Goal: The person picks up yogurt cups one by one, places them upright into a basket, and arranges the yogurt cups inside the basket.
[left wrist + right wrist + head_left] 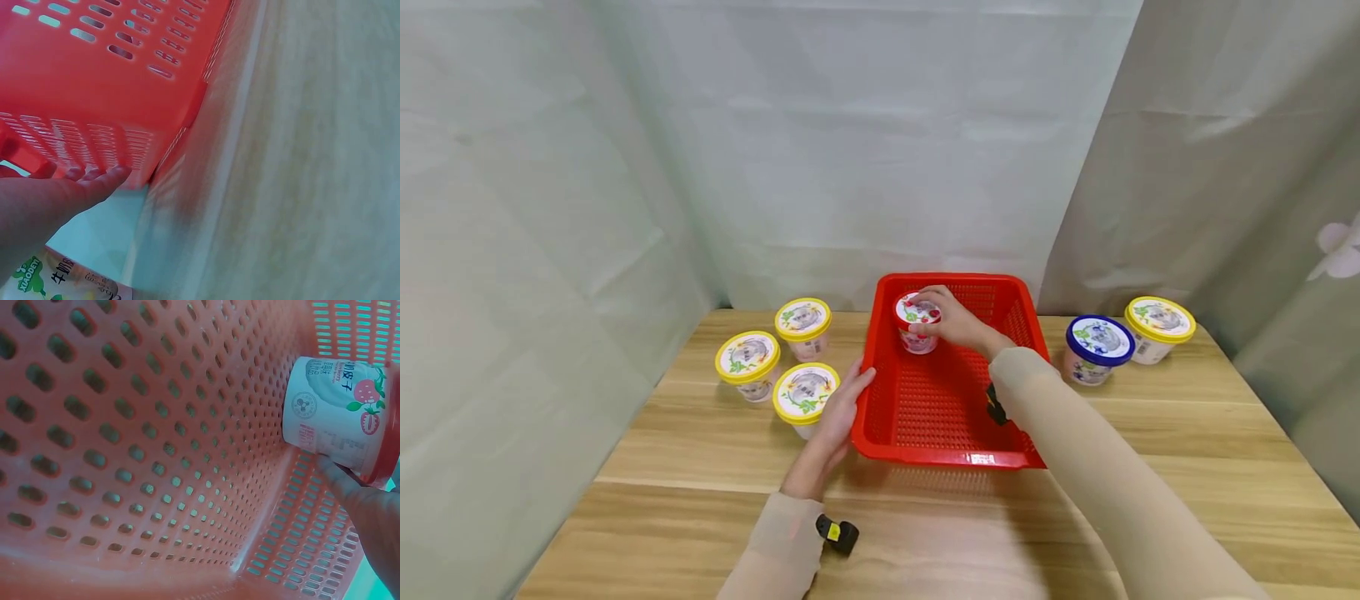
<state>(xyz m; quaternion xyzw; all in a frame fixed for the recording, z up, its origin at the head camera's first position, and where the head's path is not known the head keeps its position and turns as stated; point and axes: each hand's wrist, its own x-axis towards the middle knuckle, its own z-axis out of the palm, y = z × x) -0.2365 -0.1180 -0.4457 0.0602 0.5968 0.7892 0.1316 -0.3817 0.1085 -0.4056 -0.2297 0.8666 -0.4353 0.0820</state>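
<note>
A red plastic basket with slotted walls stands on the wooden table. In its far left corner is a tub with a red lid and strawberry pictures, upright. My right hand grips this tub by its lid and side; the right wrist view shows the tub against the basket's floor, with the thumb along its side. My left hand rests its fingers against the basket's left outer wall. In the left wrist view the left hand's fingers lie fairly straight along that wall. A yellow-lidded tub is just beside the left hand.
Two more yellow-lidded tubs stand left of the basket. On the right are a blue-lidded tub and another yellow-lidded tub. A pale curtain hangs behind the table.
</note>
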